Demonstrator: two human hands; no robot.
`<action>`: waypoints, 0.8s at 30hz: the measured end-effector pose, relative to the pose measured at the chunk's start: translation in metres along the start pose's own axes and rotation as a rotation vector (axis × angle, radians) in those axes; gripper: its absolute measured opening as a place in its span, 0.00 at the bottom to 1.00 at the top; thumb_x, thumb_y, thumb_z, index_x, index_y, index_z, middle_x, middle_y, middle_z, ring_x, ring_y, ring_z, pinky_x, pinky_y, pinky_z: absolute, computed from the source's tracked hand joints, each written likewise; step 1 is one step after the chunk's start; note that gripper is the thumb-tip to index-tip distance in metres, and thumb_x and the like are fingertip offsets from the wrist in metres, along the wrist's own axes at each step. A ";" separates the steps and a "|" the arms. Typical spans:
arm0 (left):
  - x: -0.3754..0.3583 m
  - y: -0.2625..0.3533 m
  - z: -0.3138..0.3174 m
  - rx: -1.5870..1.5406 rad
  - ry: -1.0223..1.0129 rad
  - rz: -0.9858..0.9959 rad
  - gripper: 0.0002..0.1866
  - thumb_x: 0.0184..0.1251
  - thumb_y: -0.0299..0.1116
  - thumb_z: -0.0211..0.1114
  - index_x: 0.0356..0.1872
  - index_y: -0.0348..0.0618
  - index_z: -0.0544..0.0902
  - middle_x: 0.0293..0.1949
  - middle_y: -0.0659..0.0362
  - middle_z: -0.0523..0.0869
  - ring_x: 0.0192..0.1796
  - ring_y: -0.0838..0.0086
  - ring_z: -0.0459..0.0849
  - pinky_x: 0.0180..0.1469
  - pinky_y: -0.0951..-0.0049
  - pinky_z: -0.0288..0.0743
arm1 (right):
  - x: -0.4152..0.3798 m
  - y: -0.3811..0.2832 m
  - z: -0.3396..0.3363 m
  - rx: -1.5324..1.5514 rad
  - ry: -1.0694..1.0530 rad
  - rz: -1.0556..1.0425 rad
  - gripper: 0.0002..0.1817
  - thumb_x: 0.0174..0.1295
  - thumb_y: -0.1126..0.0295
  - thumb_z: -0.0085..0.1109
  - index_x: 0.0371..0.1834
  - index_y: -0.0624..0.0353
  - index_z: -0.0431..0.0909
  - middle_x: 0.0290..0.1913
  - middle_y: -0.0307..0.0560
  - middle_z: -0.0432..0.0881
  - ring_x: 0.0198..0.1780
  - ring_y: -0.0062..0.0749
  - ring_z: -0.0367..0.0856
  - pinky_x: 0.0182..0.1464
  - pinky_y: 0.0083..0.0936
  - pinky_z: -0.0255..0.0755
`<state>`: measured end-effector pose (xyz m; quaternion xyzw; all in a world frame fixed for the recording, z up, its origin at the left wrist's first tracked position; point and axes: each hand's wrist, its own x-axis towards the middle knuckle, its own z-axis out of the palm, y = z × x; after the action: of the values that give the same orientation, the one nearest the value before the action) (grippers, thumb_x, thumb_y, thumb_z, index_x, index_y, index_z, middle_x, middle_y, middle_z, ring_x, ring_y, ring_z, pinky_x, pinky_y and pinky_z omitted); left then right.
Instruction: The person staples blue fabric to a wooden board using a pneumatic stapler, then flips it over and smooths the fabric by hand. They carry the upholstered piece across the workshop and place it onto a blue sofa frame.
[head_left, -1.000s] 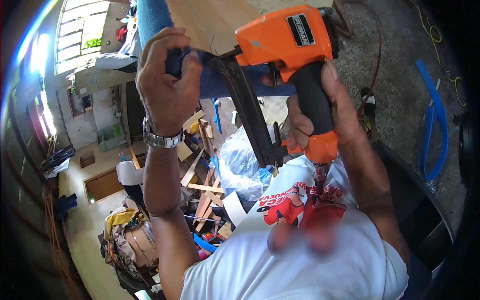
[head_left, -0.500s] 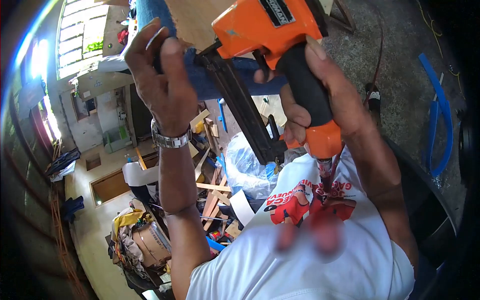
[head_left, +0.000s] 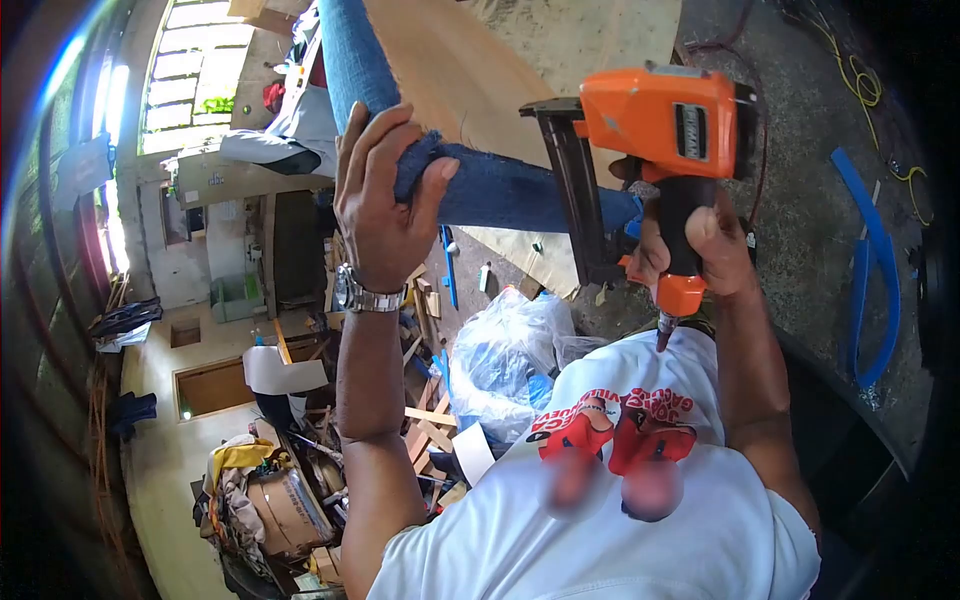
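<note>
My right hand [head_left: 710, 245] is wrapped round the black handle of an orange pneumatic stapler or nailer [head_left: 650, 120]. Its long black magazine slants down in front of a blue denim-covered piece [head_left: 515, 192]. At the corner of that piece, my left hand [head_left: 388, 200], wearing a metal watch, grips the denim with the thumb on one side and the fingers on the other. Denim strips run upward and to the right from this corner, beside a light brown board [head_left: 470, 60]. The tool's nose is near the denim, and whether they touch cannot be told.
Wood offcuts [head_left: 430, 435] and a clear plastic bag [head_left: 505, 350] lie below the work. A blue strip [head_left: 878, 250] and a yellow cord [head_left: 860, 85] are on the floor at the right. A cardboard box [head_left: 290, 510] stands at the lower left.
The orange tool has moved right and turned more upright in my right hand. My left hand, raised near the denim before, has closed on its corner. More of the board and denim shows.
</note>
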<state>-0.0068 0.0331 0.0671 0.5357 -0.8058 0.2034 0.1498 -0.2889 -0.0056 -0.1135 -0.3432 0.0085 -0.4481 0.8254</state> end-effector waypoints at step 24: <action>-0.006 0.001 -0.017 0.017 -0.022 -0.027 0.12 0.70 0.35 0.70 0.48 0.39 0.86 0.56 0.47 0.87 0.65 0.46 0.83 0.68 0.47 0.76 | 0.077 -0.015 -0.044 -0.675 -0.089 0.037 0.39 0.41 0.59 0.91 0.59 0.56 0.83 0.54 0.45 0.89 0.56 0.33 0.86 0.62 0.38 0.79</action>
<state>-0.0047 0.0469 0.0792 0.5501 -0.7982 0.2022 0.1393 -0.2680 -0.0934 -0.1161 -0.6160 0.1265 -0.3894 0.6730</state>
